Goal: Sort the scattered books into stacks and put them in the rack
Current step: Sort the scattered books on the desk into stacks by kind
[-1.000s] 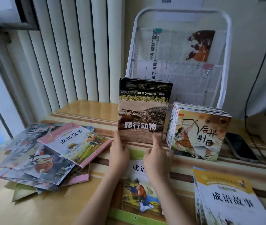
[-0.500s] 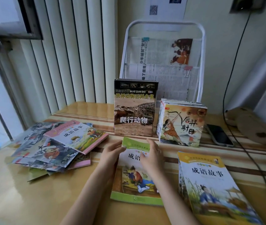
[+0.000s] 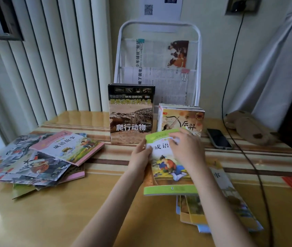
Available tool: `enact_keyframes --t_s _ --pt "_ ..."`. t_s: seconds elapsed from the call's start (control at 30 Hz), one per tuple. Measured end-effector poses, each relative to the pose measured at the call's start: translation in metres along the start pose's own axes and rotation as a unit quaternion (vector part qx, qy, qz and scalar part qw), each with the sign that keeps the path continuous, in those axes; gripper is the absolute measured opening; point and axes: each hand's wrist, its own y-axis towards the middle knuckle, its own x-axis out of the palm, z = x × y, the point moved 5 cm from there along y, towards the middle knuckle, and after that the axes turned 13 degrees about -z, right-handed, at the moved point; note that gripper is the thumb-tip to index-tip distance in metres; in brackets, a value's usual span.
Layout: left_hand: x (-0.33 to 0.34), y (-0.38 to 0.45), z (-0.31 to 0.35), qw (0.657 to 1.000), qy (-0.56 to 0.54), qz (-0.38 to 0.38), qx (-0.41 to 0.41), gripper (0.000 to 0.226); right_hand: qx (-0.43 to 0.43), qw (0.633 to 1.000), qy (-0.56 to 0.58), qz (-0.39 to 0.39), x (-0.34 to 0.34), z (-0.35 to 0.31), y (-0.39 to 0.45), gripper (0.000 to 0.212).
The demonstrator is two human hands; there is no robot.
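Both hands hold a green-edged storybook (image 3: pixel 168 168), lifted and partly over the yellow stack (image 3: pixel 230 198) at the lower right. My left hand (image 3: pixel 140 155) grips its left edge, while my right hand (image 3: pixel 186 148) presses on its top right. Behind it, a crocodile book stack (image 3: pixel 131 113) and an archer book stack (image 3: pixel 182 118) stand upright in front of the white rack (image 3: pixel 159 25). A loose pile of scattered books (image 3: pixel 40 157), topped by a pink-edged one, lies at the left.
A phone (image 3: pixel 218 139) lies right of the archer stack. A black cable (image 3: pixel 230 68) runs from a wall socket down across the table's right side. Brown plush items (image 3: pixel 248 127) sit at the far right. Vertical blinds stand at the back left.
My hands left the upright crocodile stack, took hold of the green-edged book lying in front of it, and carried it rightward onto the yellow stack.
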Motion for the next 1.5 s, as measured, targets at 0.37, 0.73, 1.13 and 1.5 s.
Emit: enact_keyframes --t_s 0.37,0.73,1.13,1.5 --pt "0.089 -0.001 -0.077 0.906 0.385 -0.177 -0.005 0.08 0.27 0.956 0.076 -0.083 0.019 0.145 -0.07 0.075" --pt "0.063 -0.003 -0.073 0.962 0.246 -0.112 -0.022 0.075 0.239 0.965 0.056 -0.09 0.028 0.109 -0.054 0.061" --pt "-0.082 -0.024 -0.013 0.975 0.221 0.036 -0.017 0.066 0.067 0.955 0.21 -0.2 0.101 -0.018 -0.022 0.065" --pt "-0.164 -0.046 0.012 0.972 -0.054 0.227 -0.022 0.017 0.045 0.933 0.26 -0.246 0.117 -0.028 -0.013 0.054"
